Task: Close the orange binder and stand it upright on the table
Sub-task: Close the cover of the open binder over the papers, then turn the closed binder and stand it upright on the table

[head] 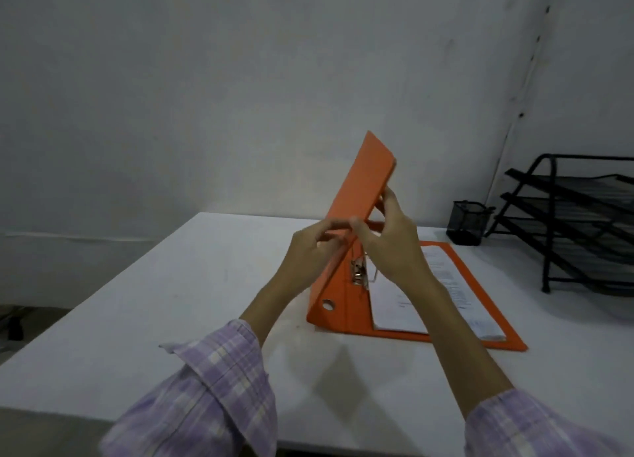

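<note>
One orange binder [346,295] lies at frame centre on the white table [171,302], back cover flat, front cover raised steeply, probably mid-swing toward closing. The cover's near edge is pinched by the left hand [308,251] and the right hand [387,240], held close together. One sheaf of papers [404,305] rests inside. At right: one pen cup [468,221], one black tray rack [579,216].
</note>
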